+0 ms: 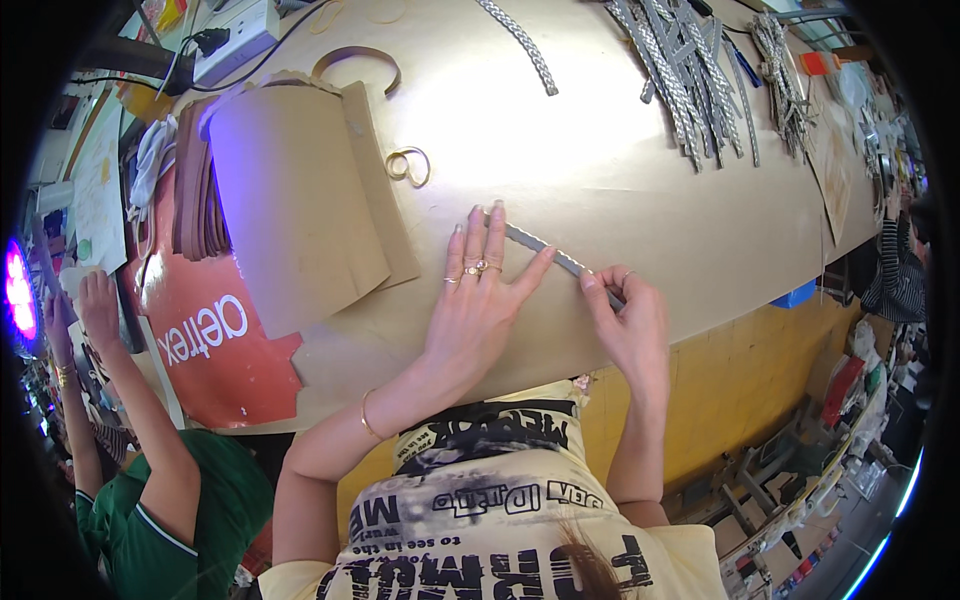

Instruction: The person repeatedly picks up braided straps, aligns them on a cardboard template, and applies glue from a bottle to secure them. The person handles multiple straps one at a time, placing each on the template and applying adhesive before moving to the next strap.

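Pressing a grey strap (524, 239) mid-frame onto the counter (700, 255) with spread left fingers (496, 235), pinching near its lower end with right fingers (592, 288); seemingly being midway, not showing upper-right straps (690, 85) as done or waiting.

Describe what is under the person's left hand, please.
A narrow, flat grey strip with a shiny pale edge runs partly under the left hand, on the smooth brown tabletop. What the hand covers there cannot be seen.

Strip (568, 263) on table (740, 250); sheets (290, 190) left; strip pile (690, 75) behind, rightward.
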The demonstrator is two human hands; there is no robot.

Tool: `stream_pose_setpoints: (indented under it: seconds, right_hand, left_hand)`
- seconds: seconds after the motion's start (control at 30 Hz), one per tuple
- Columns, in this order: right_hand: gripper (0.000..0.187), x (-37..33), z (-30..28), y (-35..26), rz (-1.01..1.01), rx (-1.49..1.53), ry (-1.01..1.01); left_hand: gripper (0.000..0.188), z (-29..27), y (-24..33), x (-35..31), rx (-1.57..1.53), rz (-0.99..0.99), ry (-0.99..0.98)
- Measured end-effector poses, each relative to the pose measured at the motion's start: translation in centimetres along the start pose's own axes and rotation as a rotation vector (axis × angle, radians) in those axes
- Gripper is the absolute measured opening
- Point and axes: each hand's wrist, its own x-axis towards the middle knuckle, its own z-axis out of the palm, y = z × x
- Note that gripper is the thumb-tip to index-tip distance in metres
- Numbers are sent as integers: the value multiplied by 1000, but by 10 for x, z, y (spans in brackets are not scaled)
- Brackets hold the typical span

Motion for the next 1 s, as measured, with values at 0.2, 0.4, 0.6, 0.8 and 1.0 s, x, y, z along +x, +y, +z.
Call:
stream_pose_setpoints:
  seconds: [0.2,0.4,0.6,0.8,1.0]
  right_hand:
    - [27,4,1,0,10,-32,-2]
    - [27,3,2,-4,6,-51,17]
    - [28,3,3,-4,1,-131,34]
    - [28,-9,-4,14,43,-4,83]
    - [23,-17,-12,29,112,155,62]
  left_hand:
    - [72,-1,-2,3,-268,54,-107]
    - [74,-3,-5,3,-288,79,-102]
    - [75,-1,4,5,-121,116,-124]
    - [74,2,10,5,-112,101,-106]
    - [74,3,10,6,-81,111,-112]
